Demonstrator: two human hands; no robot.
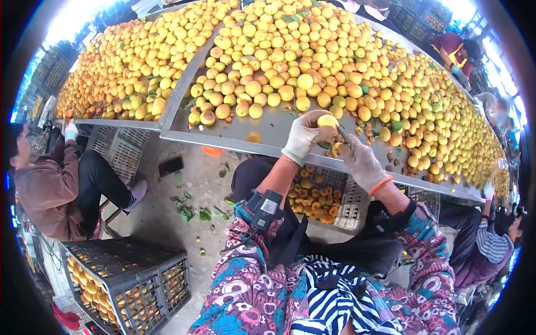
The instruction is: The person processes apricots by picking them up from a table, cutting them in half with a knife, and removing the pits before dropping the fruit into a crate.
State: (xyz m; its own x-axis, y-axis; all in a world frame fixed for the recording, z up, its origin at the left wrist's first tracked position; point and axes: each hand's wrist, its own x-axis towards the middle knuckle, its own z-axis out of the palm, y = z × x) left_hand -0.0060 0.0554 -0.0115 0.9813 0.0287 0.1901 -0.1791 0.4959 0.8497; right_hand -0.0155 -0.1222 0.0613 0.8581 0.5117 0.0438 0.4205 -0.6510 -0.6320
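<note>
Over the front edge of the metal sorting table (223, 139), both my hands wear pale gloves. My left hand (307, 135) is closed around a yellow apricot (328, 120). Close beside it, my right hand (365, 164) grips a small knife (343, 134), its dark blade pointing at the fruit. The knife's handle is hidden by my fingers. A cut apricot piece (335, 149) shows at the right fingertips. Below my hands, a plastic crate (353, 204) contains halved apricots (315, 198).
Whole apricots (268, 50) heap across the table, divided by a metal strip (190, 78). A black crate (139, 279) of fruit stands at lower left. One person (50, 184) sits at left, another (494, 240) at right. Leaves (187, 209) litter the floor.
</note>
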